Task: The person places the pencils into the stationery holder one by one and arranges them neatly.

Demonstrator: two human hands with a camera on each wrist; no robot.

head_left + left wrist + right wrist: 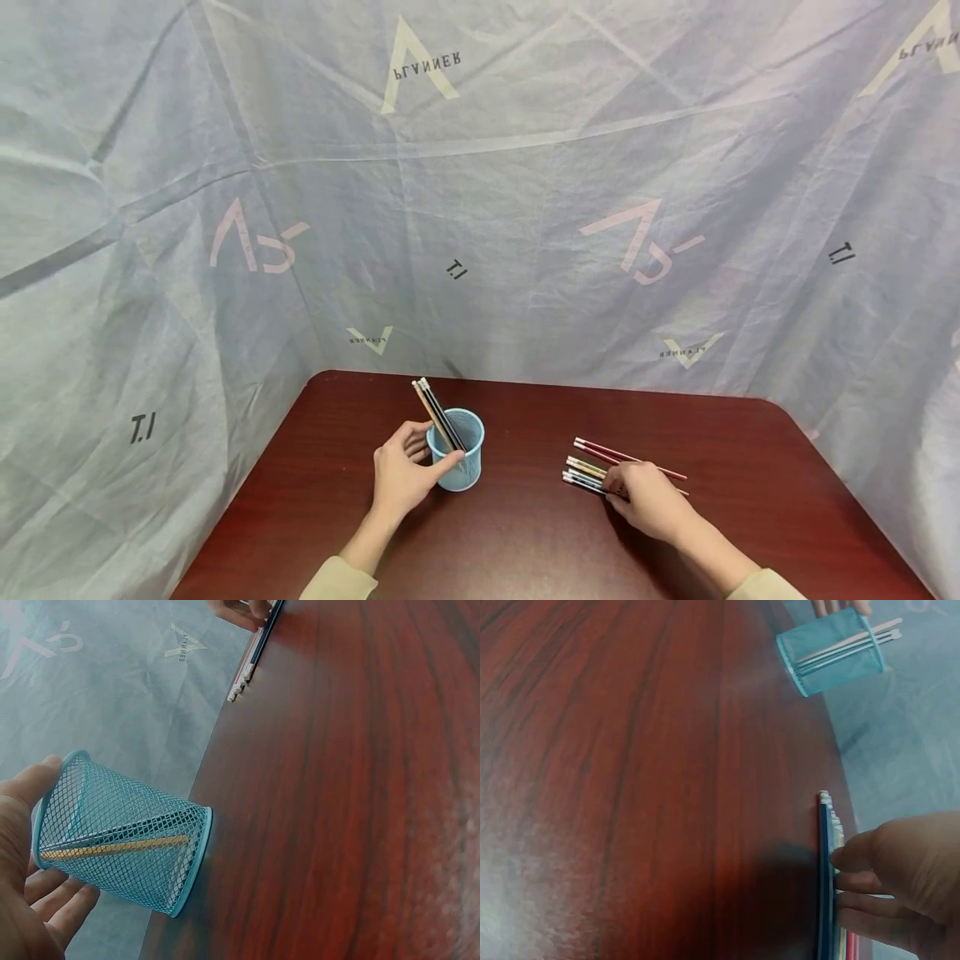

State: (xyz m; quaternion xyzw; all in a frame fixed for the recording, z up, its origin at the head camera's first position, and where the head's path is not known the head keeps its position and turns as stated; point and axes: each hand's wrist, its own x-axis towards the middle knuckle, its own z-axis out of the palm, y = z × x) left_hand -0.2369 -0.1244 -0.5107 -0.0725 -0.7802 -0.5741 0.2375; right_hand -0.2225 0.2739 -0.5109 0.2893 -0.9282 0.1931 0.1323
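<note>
A light-blue wire-mesh pencil cup [459, 471] stands upright on the table. My left hand [405, 475] holds it by the rim, thumb over the near edge and fingers at the far side. Several pencils [437, 414] lean left inside, white erasers up; a yellow one [112, 847] shows through the mesh. To the right, several more pencils [587, 470] lie side by side, erasers toward the cup. Over their middle, my right hand [648, 500] pinches at the dark and light ones with bent thumb and fingers; how many is hidden. Red pencils [630, 457] lie just beyond it.
The dark red-brown wooden table [517, 533] has rounded far corners. Grey printed cloth [525, 250] hangs behind the table and along both sides. A stretch of tabletop separates the cup from the lying pencils.
</note>
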